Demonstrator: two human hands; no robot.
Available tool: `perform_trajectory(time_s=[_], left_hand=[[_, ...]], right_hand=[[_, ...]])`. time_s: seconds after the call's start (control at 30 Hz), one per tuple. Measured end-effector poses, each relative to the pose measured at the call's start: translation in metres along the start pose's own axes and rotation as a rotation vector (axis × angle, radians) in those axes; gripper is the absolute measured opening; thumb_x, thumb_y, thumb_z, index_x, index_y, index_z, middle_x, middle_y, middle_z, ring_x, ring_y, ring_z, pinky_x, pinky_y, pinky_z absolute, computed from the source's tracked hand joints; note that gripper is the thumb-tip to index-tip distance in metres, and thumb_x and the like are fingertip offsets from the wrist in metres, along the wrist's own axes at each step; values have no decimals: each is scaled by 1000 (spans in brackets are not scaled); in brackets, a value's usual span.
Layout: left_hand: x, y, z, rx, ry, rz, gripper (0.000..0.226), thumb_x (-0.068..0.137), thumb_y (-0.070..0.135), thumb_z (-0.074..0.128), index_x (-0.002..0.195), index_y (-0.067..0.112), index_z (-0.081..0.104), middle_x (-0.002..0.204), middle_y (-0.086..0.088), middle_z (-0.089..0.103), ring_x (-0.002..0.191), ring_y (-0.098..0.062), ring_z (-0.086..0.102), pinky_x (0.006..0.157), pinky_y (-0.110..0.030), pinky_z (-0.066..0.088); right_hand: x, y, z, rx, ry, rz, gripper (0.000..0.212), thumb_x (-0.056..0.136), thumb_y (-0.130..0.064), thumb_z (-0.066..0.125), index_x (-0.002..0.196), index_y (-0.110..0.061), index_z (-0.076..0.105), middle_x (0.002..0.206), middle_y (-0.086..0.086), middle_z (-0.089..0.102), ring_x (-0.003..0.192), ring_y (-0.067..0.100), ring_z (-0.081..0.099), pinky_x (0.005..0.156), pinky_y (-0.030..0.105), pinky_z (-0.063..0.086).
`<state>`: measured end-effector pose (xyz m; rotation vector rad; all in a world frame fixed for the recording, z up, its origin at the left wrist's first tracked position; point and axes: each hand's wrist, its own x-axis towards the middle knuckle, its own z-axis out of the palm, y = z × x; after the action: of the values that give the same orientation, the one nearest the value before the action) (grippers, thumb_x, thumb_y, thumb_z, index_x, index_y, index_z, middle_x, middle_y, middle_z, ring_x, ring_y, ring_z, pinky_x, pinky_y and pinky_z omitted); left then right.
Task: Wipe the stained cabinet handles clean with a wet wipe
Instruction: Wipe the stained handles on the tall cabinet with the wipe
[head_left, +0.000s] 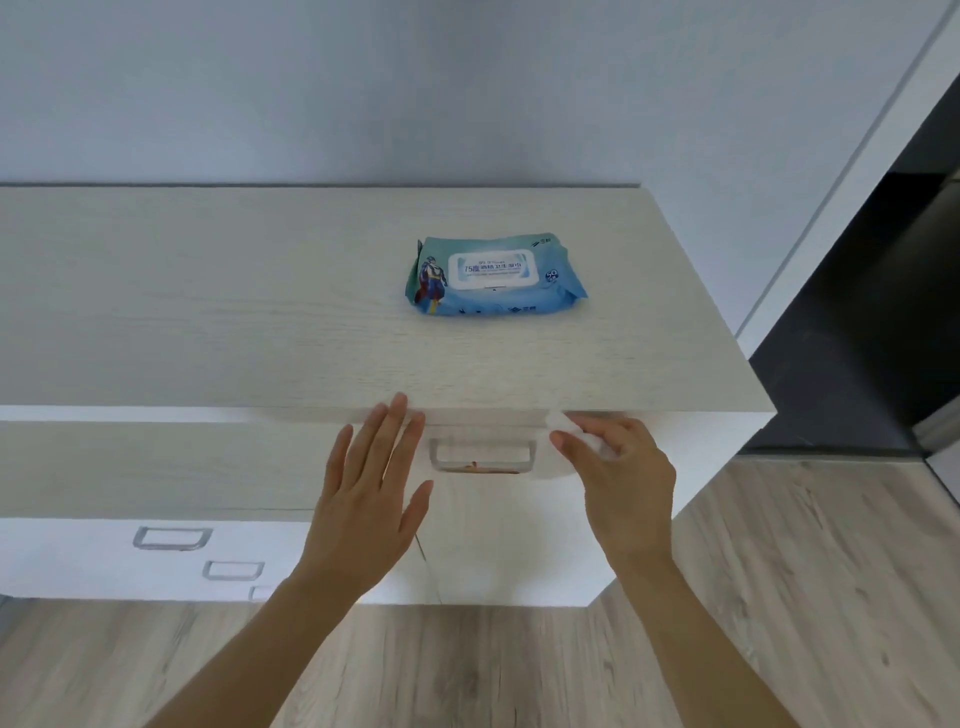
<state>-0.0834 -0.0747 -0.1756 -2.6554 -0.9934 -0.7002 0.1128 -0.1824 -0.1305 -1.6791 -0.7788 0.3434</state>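
A silver bar handle (482, 457) with brown stains along its lower edge is fixed to the top right drawer front of the pale wood cabinet (260, 312). My right hand (618, 483) pinches a crumpled white wet wipe (566, 427) just right of that handle, close under the cabinet's top edge. My left hand (371, 499) lies flat with straight fingers against the drawer front, left of the handle, its fingertips reaching the top's front edge. A blue pack of wet wipes (493, 275) with its lid closed lies on the cabinet top, behind the handle.
Further silver handles (172, 538) (232, 570) sit on lower white drawer fronts at the left. Wood-look flooring (779, 597) spreads below and to the right. A dark doorway (883, 312) stands right of the cabinet, a plain wall behind it.
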Motion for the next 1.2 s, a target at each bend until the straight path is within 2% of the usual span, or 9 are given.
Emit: perform_trajectory(time_s=[0.13, 0.23, 0.33, 0.4, 0.5, 0.63, 0.83, 0.97, 1.2], left_hand=[[-10, -5, 53, 70, 209, 47, 65, 95, 39, 36, 149, 9, 16, 160, -6, -1, 147, -25, 5, 117, -49, 7], [-6, -5, 90, 71, 380, 59, 70, 96, 42, 36, 151, 9, 9, 160, -3, -5, 147, -24, 3, 117, -50, 5], [6, -7, 116, 35, 524, 59, 70, 98, 47, 29, 152, 11, 1, 159, -3, -9, 147, -24, -3, 117, -50, 1], [13, -9, 125, 13, 598, 64, 70, 98, 46, 30, 151, 9, 6, 159, -5, -6, 146, -21, -5, 116, -48, -2], [21, -10, 128, -35, 669, 64, 67, 95, 42, 35, 148, 6, 15, 156, -12, 10, 146, -15, -8, 115, -47, -7], [25, -9, 132, -81, 750, 85, 64, 95, 39, 34, 148, 5, 18, 155, -13, 15, 145, -17, -1, 115, -45, -10], [30, -10, 138, -68, 860, 102, 62, 96, 38, 33, 146, 3, 23, 154, -12, 20, 145, -21, 7, 115, -49, -5], [34, -10, 142, -28, 901, 98, 63, 96, 41, 32, 146, 3, 23, 153, -14, 23, 145, -22, 9, 115, -51, 0], [34, -11, 144, -15, 923, 102, 64, 99, 45, 24, 146, 3, 22, 154, -12, 21, 145, -21, 7, 115, -52, 1]], right_hand=[[0, 44, 13, -55, 86, -291, 20, 81, -12, 72, 90, -30, 69, 88, -18, 61, 77, -12, 57, 68, -2, 38], [3, 72, 23, -50, 159, -488, 35, 83, -4, 69, 94, -38, 67, 87, -18, 62, 73, -7, 58, 69, 3, 43], [8, 93, 34, 48, 144, -625, 32, 87, 2, 61, 102, -25, 71, 92, -10, 64, 75, 3, 60, 65, 23, 53], [8, 103, 40, 112, 114, -678, 29, 90, 1, 57, 108, -17, 70, 95, -3, 64, 80, 9, 61, 65, 26, 55], [1, 110, 48, 224, 83, -670, 25, 90, -15, 55, 107, -26, 69, 98, -5, 61, 87, 4, 59, 71, 10, 47], [-6, 109, 57, 392, 89, -578, 24, 76, -50, 64, 93, -36, 73, 98, -15, 67, 94, -6, 61, 80, 6, 45], [1, 105, 61, 529, 200, -540, 10, 80, -18, 73, 86, -26, 75, 91, -14, 72, 90, -4, 64, 81, 8, 47], [0, 106, 69, 439, 305, -604, 19, 86, -15, 67, 98, -29, 70, 97, -21, 69, 95, -8, 61, 86, 11, 47], [-9, 117, 80, 420, 293, -700, 23, 90, -19, 57, 109, -28, 66, 106, -19, 66, 104, -8, 58, 89, 5, 42]])
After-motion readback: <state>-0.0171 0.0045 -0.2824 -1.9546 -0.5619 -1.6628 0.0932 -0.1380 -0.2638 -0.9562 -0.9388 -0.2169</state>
